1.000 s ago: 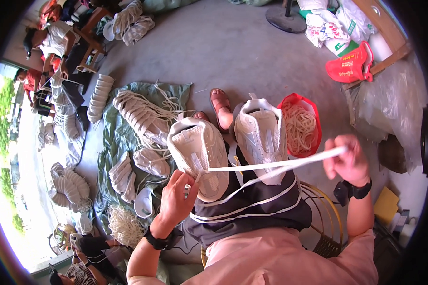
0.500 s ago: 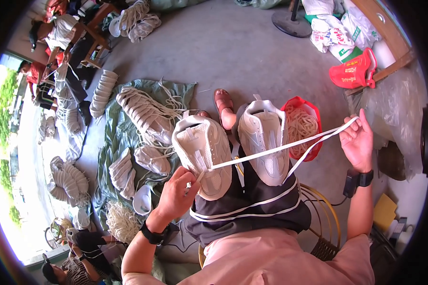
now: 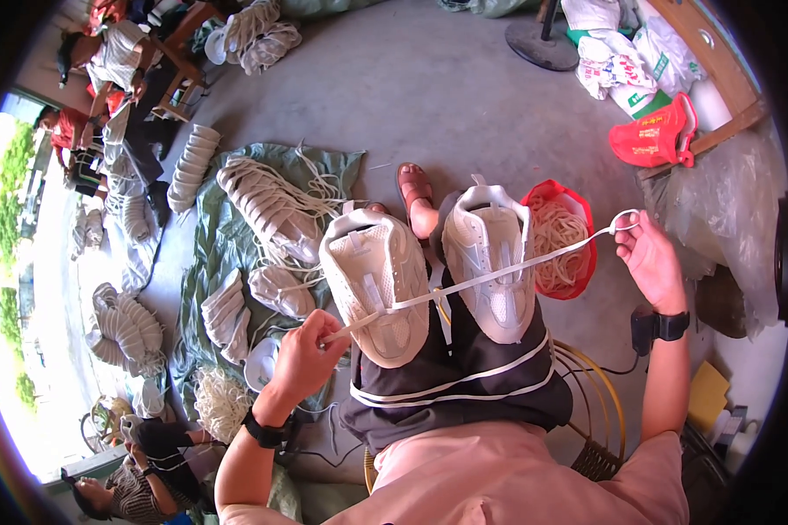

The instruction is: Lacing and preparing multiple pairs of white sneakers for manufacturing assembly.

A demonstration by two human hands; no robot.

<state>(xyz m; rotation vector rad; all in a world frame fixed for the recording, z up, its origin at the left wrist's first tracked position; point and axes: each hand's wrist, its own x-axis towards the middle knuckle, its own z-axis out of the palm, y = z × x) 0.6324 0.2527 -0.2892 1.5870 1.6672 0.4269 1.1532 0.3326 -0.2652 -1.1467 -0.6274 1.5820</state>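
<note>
Two pale grey-white sneakers rest on my thighs, toes toward me: the left sneaker [image 3: 397,339] and the right sneaker [image 3: 510,308]. A flat white shoelace [image 3: 481,282] passes through the front of the left sneaker and stretches across above the right one. My left hand [image 3: 306,354] pinches the lace's short end beside the left sneaker's toe. Out to the right, my right hand [image 3: 652,267] is raised, with the long side of the lace looped at its fingertips. More white lace [image 3: 446,387] lies across my dark-clad lap.
Beyond the right sneaker stands a red bag [image 3: 591,255] filled with pale laces. A green tarp [image 3: 203,249] on the left bears stacked shoe uppers [image 3: 267,197] and a lace bundle [image 3: 223,401]. Other people sit along the left side. A round stand base [image 3: 543,48] is far ahead.
The lace near my right hand has gone from two stretched strands to one, with a small loop at the fingers. My left hand has drawn slightly left and down from the sneaker, pulling the short end.
</note>
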